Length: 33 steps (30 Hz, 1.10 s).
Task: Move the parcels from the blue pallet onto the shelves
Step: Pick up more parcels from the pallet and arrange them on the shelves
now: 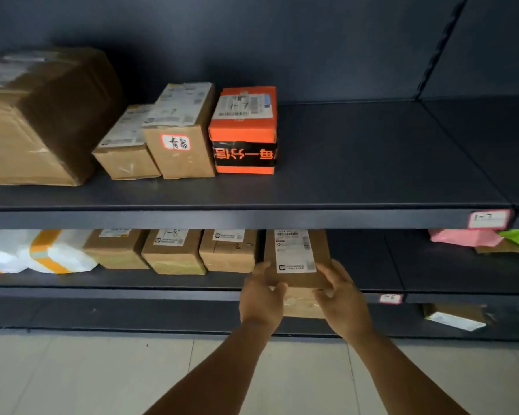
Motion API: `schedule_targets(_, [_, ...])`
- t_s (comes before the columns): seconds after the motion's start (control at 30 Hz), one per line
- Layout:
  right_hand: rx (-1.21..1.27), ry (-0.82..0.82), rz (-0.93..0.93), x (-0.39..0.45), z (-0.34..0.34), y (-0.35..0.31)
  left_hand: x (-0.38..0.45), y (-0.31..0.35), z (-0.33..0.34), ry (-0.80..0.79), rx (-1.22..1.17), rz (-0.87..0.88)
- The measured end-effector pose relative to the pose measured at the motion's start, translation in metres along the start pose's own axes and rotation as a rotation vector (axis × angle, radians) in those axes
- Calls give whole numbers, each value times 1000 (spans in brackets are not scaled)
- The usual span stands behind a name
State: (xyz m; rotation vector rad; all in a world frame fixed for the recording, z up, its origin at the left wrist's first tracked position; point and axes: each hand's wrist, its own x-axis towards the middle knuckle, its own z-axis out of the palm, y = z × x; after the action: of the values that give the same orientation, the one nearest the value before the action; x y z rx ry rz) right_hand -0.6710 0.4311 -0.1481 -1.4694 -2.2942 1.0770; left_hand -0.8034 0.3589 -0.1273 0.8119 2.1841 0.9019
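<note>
A brown cardboard parcel (297, 259) with a long white label lies partly on the middle shelf (162, 290), its near end sticking out over the shelf's front edge. My left hand (259, 298) grips its left near corner and my right hand (342, 298) grips its right near corner. The parcel sits just right of a row of three brown boxes (174, 253). The blue pallet is out of view.
The upper shelf (372, 163) carries a big brown box (42, 115), two smaller brown boxes (168, 133) and an orange box (244, 130). White wrapped bundles (36, 250) lie at the middle shelf's left; pink and green bags (474, 238) at its right. Another parcel (456, 317) is on the bottom shelf.
</note>
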Motion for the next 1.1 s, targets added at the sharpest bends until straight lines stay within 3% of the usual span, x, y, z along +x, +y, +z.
schedule_targets(0.23, [-169, -105, 6, 54, 26, 11, 58, -19, 27, -112, 687, 306])
schedule_targets(0.43, [-233, -162, 25, 90, 35, 9, 89, -13, 21, -159, 1074, 344])
schedule_targets(0.7, [-325, -147, 25, 23, 13, -10, 42, -11, 0, -178, 984, 381])
schedule_targets(1.1, [-389, 22, 147, -213, -54, -47, -176, 31, -41, -244, 826, 620])
